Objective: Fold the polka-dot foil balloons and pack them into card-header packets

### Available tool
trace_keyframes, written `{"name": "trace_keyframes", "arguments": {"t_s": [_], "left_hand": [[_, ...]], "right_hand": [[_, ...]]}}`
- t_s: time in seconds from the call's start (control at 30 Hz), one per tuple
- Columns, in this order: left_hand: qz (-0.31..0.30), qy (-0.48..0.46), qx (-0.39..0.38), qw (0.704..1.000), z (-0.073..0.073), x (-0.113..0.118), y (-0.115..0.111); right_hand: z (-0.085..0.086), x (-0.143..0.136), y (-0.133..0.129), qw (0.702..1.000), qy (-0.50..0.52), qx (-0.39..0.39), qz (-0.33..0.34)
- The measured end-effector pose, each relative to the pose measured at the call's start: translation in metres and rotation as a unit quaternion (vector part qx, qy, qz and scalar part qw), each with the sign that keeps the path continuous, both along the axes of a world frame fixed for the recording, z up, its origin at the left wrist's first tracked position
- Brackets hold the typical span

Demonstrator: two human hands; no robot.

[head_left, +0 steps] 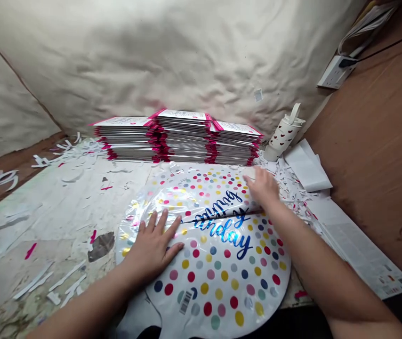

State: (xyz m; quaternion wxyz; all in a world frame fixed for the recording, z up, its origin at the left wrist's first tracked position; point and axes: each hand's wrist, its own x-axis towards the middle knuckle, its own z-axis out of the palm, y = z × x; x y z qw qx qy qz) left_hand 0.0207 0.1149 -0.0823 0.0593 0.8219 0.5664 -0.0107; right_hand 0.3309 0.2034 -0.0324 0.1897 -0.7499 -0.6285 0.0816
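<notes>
In front of me lies a flat foil balloon, white with coloured dots, a barcode and blue "birthday" lettering. A crease or raised fold runs across the lettering, and more shiny dotted foil shows beyond it. My left hand rests flat on the foil's left side, fingers spread. At the far right side, my right hand has its fingers bent around the foil's edge; the fingertips are partly blurred. Whether the foil is one balloon or several layered ones, I cannot tell.
Several stacked pink-edged white packets stand along the back wall. A white tumbler with hearts is at the back right, near folded paper. Paper scraps litter the table. A power socket is on the right wall.
</notes>
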Motion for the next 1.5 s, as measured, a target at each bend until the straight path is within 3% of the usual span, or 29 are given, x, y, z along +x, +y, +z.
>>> {"name": "trace_keyframes", "arguments": {"t_s": [0.03,0.1,0.17,0.2,0.27,0.4,0.47,0.57,0.6,0.67,0.77,0.87,1.07,1.17,1.27,1.33,1.37,1.4,1.5], "left_hand": [[0.002,0.000,-0.003,1.000,0.000,0.000,0.001],[0.002,0.000,-0.001,1.000,0.000,0.000,0.002],[0.003,0.001,0.010,1.000,-0.001,-0.001,0.002],[0.004,0.003,0.014,1.000,-0.002,-0.001,0.002],[0.005,0.009,0.010,1.000,-0.001,-0.004,0.002],[0.020,0.019,-0.020,0.999,0.011,0.008,0.006],[0.005,0.006,0.009,1.000,0.017,0.030,0.009],[-0.051,-0.027,0.025,0.998,0.018,0.073,0.012],[-0.061,-0.032,0.006,0.998,0.016,0.086,0.012],[-0.070,-0.034,-0.026,0.997,0.009,0.102,0.012],[-0.078,-0.043,-0.037,0.995,0.002,0.107,0.010],[-0.076,-0.051,-0.040,0.995,0.003,0.102,0.009],[-0.047,-0.048,-0.056,0.996,0.005,0.103,0.010],[-0.050,-0.051,-0.045,0.996,0.001,0.103,0.010],[-0.056,-0.049,-0.021,0.997,-0.003,0.102,0.009],[-0.059,-0.042,-0.006,0.997,-0.005,0.102,0.009],[-0.059,-0.040,-0.001,0.997,-0.006,0.102,0.010],[-0.059,-0.037,0.000,0.998,-0.007,0.102,0.010],[-0.059,-0.038,-0.009,0.998,-0.008,0.102,0.012]], "right_hand": [[-0.002,-0.026,-0.011,0.993,-0.020,0.005,0.119],[-0.012,-0.074,-0.036,0.963,-0.023,-0.014,0.269],[-0.025,-0.095,-0.056,0.935,-0.028,-0.043,0.350],[-0.031,-0.091,-0.062,0.933,-0.032,-0.057,0.354],[-0.037,-0.055,-0.069,0.951,-0.045,-0.080,0.294],[-0.035,0.050,-0.083,0.991,-0.092,-0.090,0.046],[-0.035,0.072,-0.096,0.990,-0.115,-0.073,0.036],[-0.042,0.056,-0.110,0.982,-0.125,-0.059,0.132],[-0.044,0.046,-0.109,0.981,-0.122,-0.061,0.138],[-0.046,0.033,-0.101,0.990,-0.101,-0.070,0.074],[-0.041,0.033,-0.076,0.997,-0.006,-0.070,-0.026],[-0.035,0.043,-0.058,0.994,0.063,-0.085,-0.016],[-0.031,0.033,-0.065,0.995,-0.011,-0.095,-0.025],[-0.030,0.010,-0.079,0.994,-0.091,-0.050,0.042],[-0.033,-0.017,-0.090,0.969,-0.149,-0.015,0.198],[-0.036,-0.023,-0.090,0.939,-0.150,-0.041,0.306],[-0.037,-0.021,-0.090,0.935,-0.146,-0.073,0.315],[-0.038,-0.015,-0.089,0.942,-0.144,-0.107,0.283],[-0.037,0.018,-0.090,0.972,-0.154,-0.169,0.053]]}}
